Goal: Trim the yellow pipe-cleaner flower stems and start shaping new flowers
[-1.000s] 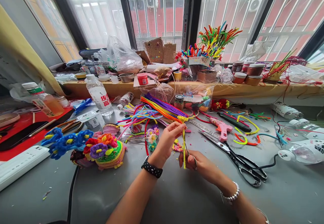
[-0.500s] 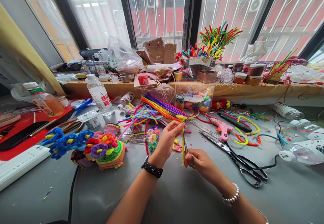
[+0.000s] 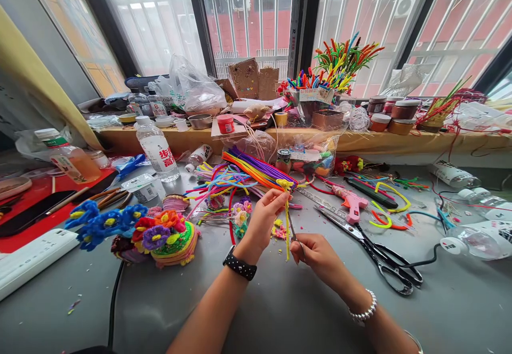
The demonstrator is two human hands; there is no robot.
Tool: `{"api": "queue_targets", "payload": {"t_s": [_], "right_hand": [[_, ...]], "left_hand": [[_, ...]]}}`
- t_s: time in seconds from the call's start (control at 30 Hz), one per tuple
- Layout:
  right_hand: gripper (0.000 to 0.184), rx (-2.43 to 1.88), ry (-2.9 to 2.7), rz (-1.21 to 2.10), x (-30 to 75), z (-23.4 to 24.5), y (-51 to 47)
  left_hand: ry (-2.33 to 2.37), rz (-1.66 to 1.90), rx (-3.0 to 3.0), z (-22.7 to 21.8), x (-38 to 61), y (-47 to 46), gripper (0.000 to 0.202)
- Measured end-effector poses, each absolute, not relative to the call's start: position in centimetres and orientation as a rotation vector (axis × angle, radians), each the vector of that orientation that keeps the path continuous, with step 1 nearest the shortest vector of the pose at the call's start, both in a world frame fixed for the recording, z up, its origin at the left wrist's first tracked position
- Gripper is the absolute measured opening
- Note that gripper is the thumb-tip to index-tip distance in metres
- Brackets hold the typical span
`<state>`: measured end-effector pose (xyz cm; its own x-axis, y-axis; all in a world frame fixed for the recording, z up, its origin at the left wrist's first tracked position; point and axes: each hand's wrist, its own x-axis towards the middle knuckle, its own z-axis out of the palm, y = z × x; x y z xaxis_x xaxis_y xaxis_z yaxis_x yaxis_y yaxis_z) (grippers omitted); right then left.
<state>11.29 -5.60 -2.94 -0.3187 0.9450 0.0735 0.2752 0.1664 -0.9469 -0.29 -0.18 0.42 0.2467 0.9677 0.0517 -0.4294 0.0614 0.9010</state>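
My left hand [image 3: 264, 218] pinches the top of a yellow pipe cleaner [image 3: 287, 231] that hangs straight down, its upper end curled into a small flower shape. My right hand [image 3: 316, 254] is closed round small scissors [image 3: 295, 234] whose thin blades point up beside the yellow stem. Both hands hover just above the grey table [image 3: 256, 311]. A loose bundle of coloured pipe cleaners [image 3: 248, 173] lies right behind my left hand.
Finished pipe-cleaner flowers [image 3: 136, 231] sit at the left. Large black-handled scissors [image 3: 376, 252] and a pink glue gun [image 3: 352, 202] lie to the right. A water bottle [image 3: 157, 150], jars, bags and more pipe cleaners [image 3: 340, 66] crowd the window ledge.
Both hands and the yellow stem have shifted slightly up and away from me. My right hand has slid a little to the right along the stem.
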Motion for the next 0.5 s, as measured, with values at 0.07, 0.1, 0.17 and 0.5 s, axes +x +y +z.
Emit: {"api": "queue_targets", "payload": {"t_s": [0.07, 0.1, 0.17, 0.5], "right_hand": [[0.052, -1.17, -1.723, 1.173, 11.31, -2.94, -5.57], [0.051, -1.171, -1.722, 1.169, 11.33, -2.93, -5.56], [0.051, -1.178, -1.719, 1.164, 11.34, -2.9, -5.56], [0.052, -1.058, -1.654, 1.316, 11.15, -3.6, -5.52]], "left_hand": [[0.708, 1.199, 0.987, 0.42, -0.3, -0.17, 0.016], [0.712, 1.199, 0.989, 0.42, -0.3, -0.17, 0.016], [0.717, 1.201, 0.99, 0.4, -0.31, -0.18, 0.016], [0.708, 1.199, 0.99, 0.25, -0.17, -0.21, 0.014]]}}
